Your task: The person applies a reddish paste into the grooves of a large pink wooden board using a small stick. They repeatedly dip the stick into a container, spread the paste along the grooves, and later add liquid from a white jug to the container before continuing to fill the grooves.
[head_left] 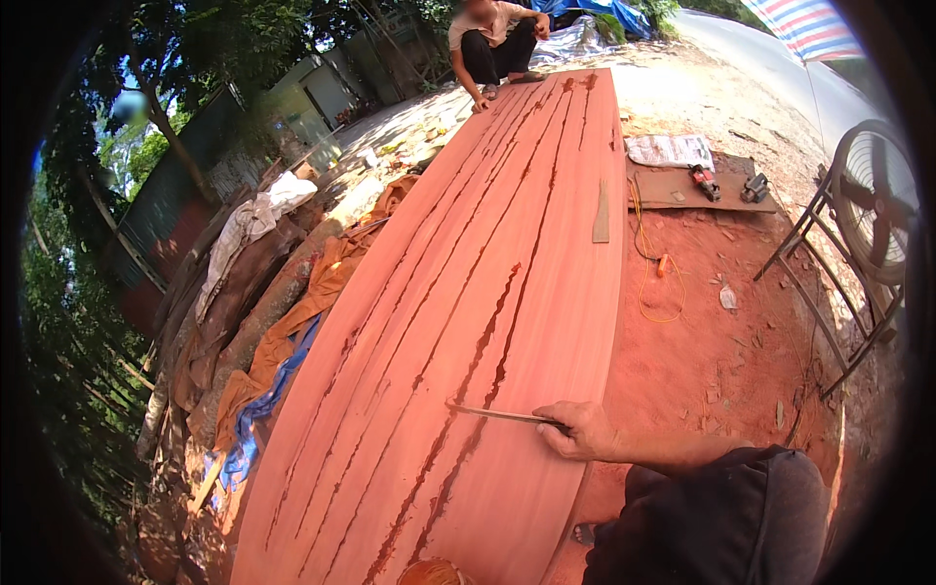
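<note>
1. The right hand (577, 430) pinches the near end of a thin strip (502, 415), its fingers curled in around it.
2. The left hand is out of view, so I cannot tell its state.
3. The thin strip points left over the near half of a long reddish board (570, 322), crossing 2 dark lines (499, 375); whether its tip touches the wood, I cannot tell.
4. More dark reddish-brown lines run lengthwise along the board, roughly parallel, some broken or blotted.
5. A round orange-brown container (434, 573) shows at the lower edge, partly cut off.
6. Another flat strip (602, 213) lies on the board near its right edge, well apart from the hand.
7. At the far end 1 co-worker (497, 44) crouches, an arm lowered to the board's left edge.
8. To the right, 2 power tools, a red tool (702, 182) and a grey tool (756, 188), rest on a flat panel (663, 203); a yellow-orange cord (642, 302) loops on the reddish ground (682, 361).
9. A fan (875, 200) stands beyond, on a dark metal frame.
</note>
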### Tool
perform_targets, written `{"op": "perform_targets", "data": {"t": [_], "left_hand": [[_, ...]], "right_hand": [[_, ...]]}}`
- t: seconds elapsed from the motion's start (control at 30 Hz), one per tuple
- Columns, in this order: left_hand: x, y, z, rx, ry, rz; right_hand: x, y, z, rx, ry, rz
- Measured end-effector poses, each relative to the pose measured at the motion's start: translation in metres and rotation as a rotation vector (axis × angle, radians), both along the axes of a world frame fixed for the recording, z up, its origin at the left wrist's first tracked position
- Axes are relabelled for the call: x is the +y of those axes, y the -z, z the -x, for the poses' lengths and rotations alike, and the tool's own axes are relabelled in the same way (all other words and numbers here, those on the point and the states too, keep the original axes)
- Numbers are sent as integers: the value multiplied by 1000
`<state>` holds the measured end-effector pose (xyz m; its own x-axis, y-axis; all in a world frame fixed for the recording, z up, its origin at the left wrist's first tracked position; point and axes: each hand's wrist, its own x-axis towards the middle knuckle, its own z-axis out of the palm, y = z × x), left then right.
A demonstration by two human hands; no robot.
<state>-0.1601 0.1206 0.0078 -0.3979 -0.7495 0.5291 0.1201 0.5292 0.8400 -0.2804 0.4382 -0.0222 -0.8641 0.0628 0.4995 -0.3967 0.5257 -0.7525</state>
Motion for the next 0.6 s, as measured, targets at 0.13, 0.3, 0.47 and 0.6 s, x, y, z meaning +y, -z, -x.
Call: {"op": "perform_targets", "data": {"t": [0.13,0.3,0.47,0.6], "left_hand": [[55,-10,18,76,166,-87],[148,-17,35,168,379,-289],[248,-6,54,243,630,-580],[323,8,72,262,886,-843]], "right_hand": [[4,4,3,-17,-46,82],[40,2,0,-277,-312,415],[134,-5,-11,-350,-424,620],[223,-10,-16,-392,-267,810]]}}
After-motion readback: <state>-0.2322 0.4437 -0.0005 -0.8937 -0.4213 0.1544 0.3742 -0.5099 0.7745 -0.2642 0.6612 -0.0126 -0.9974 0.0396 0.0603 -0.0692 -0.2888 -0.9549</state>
